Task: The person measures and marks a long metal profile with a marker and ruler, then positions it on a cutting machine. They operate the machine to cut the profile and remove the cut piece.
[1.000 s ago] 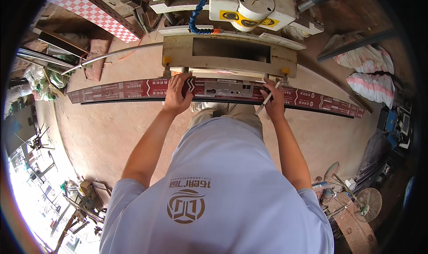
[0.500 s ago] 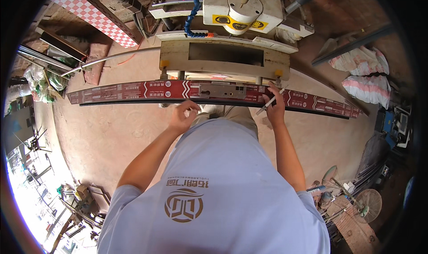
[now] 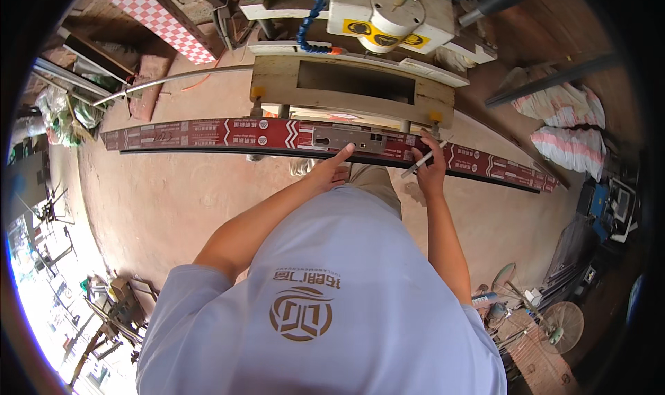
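A long profile (image 3: 270, 133) wrapped in red printed film lies crosswise before me, with a black strip (image 3: 235, 150) along its near edge. A silver metal lock plate with cut-outs (image 3: 339, 139) sits against its middle. My left hand (image 3: 331, 172) is at the near side of the profile, thumb stretched up onto the plate's lower edge and the other fingers apart below. A slim white pen (image 3: 418, 165) slants between the fingers of my right hand (image 3: 431, 172), whose fingertips reach the profile just right of the plate.
Beyond the profile stands a machine with a pale metal frame (image 3: 277, 76), white head (image 3: 395, 21) and blue coolant hose (image 3: 309, 24). White-and-pink sacks (image 3: 569, 149) lie at the right. A round fan (image 3: 560, 326) stands at the lower right; plastic bags (image 3: 59, 111) lie left.
My left hand has moved right along the near edge, and its thumb now reaches the lock plate. The right hand keeps the pen in nearly the same place. The view has shifted slightly.
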The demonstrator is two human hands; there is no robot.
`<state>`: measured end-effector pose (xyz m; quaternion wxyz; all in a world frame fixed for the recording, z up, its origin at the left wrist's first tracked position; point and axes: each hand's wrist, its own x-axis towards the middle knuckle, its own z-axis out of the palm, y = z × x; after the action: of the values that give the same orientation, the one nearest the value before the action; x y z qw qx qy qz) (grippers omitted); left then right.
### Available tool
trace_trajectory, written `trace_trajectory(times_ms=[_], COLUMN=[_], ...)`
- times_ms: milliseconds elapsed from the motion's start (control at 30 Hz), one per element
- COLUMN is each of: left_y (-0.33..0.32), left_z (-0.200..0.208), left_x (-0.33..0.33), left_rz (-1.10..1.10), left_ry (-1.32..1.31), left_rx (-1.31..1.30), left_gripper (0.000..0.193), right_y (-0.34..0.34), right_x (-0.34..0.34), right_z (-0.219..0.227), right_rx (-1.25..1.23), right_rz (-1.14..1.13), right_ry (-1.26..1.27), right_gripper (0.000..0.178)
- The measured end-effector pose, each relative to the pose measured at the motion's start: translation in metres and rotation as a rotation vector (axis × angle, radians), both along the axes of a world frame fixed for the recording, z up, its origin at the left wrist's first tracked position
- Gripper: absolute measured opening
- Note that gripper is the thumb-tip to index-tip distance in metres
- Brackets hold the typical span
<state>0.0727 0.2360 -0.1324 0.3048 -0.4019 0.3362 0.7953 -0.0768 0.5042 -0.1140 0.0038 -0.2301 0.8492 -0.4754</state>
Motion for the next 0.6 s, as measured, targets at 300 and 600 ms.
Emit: trace_trajectory(times_ms=[300, 600], left_y=[0.001, 0.004], left_z=[0.016, 0.020], left_x=[-0.010, -0.012], left_rz=[0.075, 0.088], left_ry=[-0.055, -0.101], left_rx=[-0.090, -0.201], left_gripper=[0.104, 0.083], right_y=[0.004, -0.029], right_x=[-0.004, -0.002], right_z=[0.003, 0.039], right_rx=[-0.001, -0.025], right_rz=[0.026, 0.042], right_ry=[-0.079, -0.085], right_gripper=[0.039, 0.036])
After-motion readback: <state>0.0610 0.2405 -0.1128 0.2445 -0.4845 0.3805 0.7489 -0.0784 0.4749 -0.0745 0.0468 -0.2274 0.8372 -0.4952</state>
